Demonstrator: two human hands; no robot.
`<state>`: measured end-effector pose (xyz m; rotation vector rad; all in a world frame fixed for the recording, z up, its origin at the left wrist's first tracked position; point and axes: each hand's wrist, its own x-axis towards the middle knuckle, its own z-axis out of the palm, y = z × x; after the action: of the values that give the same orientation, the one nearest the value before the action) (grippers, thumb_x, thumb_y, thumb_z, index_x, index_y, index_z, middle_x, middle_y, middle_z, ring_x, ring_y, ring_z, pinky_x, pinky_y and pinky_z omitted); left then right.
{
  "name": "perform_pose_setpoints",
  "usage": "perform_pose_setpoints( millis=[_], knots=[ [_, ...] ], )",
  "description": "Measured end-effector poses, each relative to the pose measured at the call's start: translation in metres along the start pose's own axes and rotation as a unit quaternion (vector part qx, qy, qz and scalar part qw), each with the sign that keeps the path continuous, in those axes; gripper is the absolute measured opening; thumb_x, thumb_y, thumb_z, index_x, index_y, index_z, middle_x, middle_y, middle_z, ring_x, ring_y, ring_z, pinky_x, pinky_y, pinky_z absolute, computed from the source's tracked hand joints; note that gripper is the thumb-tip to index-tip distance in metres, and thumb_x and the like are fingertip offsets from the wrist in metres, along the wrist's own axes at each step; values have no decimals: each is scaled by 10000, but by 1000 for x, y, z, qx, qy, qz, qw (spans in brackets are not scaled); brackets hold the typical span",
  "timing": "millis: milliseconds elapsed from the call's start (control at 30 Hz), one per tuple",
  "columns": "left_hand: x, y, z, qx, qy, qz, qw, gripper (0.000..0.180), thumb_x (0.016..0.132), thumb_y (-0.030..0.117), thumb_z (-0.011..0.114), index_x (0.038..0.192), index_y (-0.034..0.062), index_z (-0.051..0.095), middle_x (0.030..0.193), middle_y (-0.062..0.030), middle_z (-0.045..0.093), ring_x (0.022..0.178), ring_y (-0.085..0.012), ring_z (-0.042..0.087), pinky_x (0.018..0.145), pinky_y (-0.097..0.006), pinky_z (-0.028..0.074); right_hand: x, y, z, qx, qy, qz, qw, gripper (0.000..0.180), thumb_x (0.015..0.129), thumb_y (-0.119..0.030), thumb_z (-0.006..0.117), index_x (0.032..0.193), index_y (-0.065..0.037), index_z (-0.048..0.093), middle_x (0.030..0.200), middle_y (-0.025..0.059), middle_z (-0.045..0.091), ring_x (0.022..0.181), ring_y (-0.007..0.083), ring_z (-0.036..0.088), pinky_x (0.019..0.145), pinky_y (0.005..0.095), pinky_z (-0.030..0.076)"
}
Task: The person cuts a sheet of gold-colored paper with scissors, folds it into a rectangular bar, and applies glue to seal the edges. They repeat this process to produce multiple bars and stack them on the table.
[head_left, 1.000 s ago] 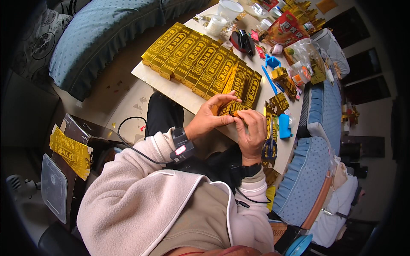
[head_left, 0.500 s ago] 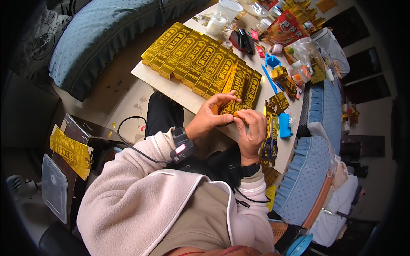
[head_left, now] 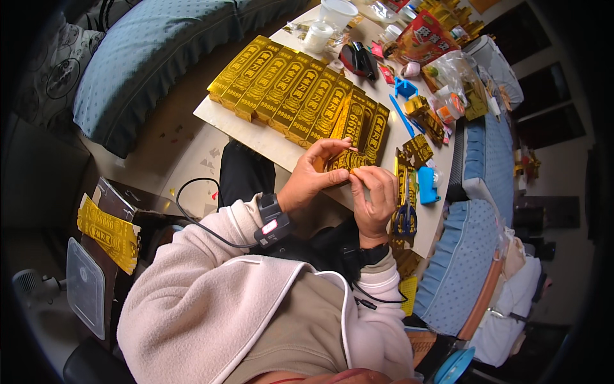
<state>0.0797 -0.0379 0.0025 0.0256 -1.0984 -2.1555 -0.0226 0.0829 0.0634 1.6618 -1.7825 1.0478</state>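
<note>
"As the gold carton (head_left: 347, 160) is being handled, where is it?"
"By the near edge of the row of gold boxes (head_left: 275, 89), toward its right end."
"And the grip?"
"The left hand (head_left: 308, 180) is clamped around it; the right hand (head_left: 375, 200) pinches its near edge."
"Around the row?"
"Scissors (head_left: 404, 221) lie nearer and right of it, a black-and-red stapler (head_left: 359, 61) just beyond."

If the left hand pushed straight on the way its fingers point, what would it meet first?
The left hand would likely meet the gold box it seems to be holding, though the depth is unclear.
</note>
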Motion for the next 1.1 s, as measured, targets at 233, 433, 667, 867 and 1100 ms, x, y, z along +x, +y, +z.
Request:
perform_pose_setpoints(
  millis=[233, 433, 667, 867, 1100],
  knots=[
    [0, -1, -1, 19, 2, 5, 1000, 535, 889, 85, 803, 1353, 40, 540, 1494, -152, 521, 1378, -241, 511, 1199, -390, 346, 1, 1, 0, 14, -4, 8, 1000, 263, 810, -44, 837, 1041, -83, 718, 1023, 66, 685, 940, 284, 663, 816, 393, 560],
    [0, -2, -3, 36, -1, 15, 999, 512, 894, 59, 788, 1343, 31, 543, 1502, -173, 509, 1384, -244, 506, 1206, -390, 334, 1, 2, -1, 25, -7, 11, 1000, 274, 807, -40, 836, 1051, -87, 721, 1021, 67, 686, 944, 284, 664, 817, 394, 559],
    [-1, -4, -3, 45, 2, 22, 999, 502, 898, 48, 779, 1338, 30, 540, 1512, -176, 500, 1388, -248, 505, 1208, -392, 334, 2, 4, -3, 19, -11, -1, 1000, 300, 799, -31, 841, 1067, -88, 719, 1022, 66, 684, 944, 286, 662, 824, 393, 560],
    [-1, -2, -3, 46, 5, 12, 999, 494, 896, 27, 770, 1335, 31, 543, 1515, -169, 501, 1385, -248, 508, 1206, -392, 339, -2, 6, -2, 27, -33, 2, 999, 356, 778, -21, 843, 1100, -91, 707, 1091, 71, 665, 993, 294, 648, 865, 406, 551],
    [0, -3, -1, 56, -4, 19, 998, 500, 885, 23, 780, 1331, 44, 555, 1504, -167, 511, 1385, -250, 510, 1211, -397, 330, -2, 7, -17, 109, -78, 54, 990, 266, 855, 28, 733, 1098, -77, 701, 1085, 118, 649, 994, 319, 634, 873, 407, 535]
  ],
)
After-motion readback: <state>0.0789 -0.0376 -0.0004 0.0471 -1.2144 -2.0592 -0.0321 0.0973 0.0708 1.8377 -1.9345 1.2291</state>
